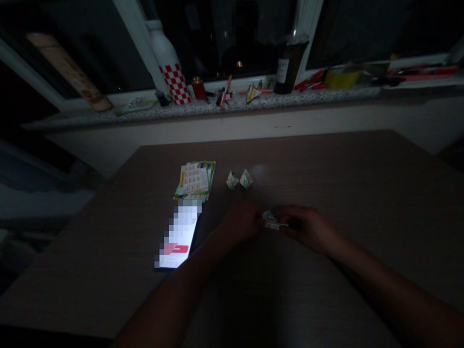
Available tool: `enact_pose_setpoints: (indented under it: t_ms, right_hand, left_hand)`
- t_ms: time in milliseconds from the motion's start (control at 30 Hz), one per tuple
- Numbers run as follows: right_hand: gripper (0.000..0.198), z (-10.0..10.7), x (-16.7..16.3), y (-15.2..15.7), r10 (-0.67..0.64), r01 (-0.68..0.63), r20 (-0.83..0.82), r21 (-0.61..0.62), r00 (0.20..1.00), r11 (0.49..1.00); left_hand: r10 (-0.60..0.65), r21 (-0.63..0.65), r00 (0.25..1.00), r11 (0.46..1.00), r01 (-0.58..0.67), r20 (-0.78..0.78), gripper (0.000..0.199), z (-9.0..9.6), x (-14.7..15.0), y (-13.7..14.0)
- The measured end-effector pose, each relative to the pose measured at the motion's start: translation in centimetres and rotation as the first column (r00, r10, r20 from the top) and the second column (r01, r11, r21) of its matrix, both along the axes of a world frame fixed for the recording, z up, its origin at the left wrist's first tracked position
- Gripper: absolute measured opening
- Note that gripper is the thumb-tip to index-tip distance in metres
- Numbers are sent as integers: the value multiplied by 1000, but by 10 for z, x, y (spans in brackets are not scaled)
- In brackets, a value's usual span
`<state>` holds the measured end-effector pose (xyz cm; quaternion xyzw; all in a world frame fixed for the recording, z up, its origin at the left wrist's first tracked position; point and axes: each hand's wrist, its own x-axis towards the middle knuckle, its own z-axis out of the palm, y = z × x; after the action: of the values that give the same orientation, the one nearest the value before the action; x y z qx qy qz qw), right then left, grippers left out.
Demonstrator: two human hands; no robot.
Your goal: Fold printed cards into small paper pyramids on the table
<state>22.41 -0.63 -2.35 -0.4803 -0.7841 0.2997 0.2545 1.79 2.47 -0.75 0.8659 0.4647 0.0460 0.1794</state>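
Observation:
A small piece of folded printed paper (271,221) sits between my two hands, low over the table. My left hand (242,220) is closed on its left end, and my right hand (308,227) grips its right side between thumb and fingers. Just beyond them stand two small pointed folded-paper pieces, one on the left (232,180) and one on the right (246,179). A stack of printed paper sheets (195,180) lies to the left. In the dim light, the fingertips are hard to make out.
A phone with a lit screen (179,237) lies beside my left forearm on the wooden table (337,183). Along the windowsill (213,110) stand a white bottle with red checks (174,79), a red jar (198,88), a dark pouch (286,72) and another folded paper piece (253,92).

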Motion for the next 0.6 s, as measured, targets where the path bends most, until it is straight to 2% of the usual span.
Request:
enact_pose_setpoints:
  t_ms: [267,400,600]
  right_hand:
    - [19,0,10,1,11,-11,-5,-25,1000,1000]
    - [24,1,11,4,34,-38,51,83,998,996]
    - [32,-8,1,0,-74,26,205,227,976,974]
  left_hand:
    - [30,-1,1000,1000,-30,-6,23,2,1,-2]
    - [19,14,1000,1000,-19,10,21,3,2,-3]
    - [-3,58,1000,998,3,3,19,2,2,-5]
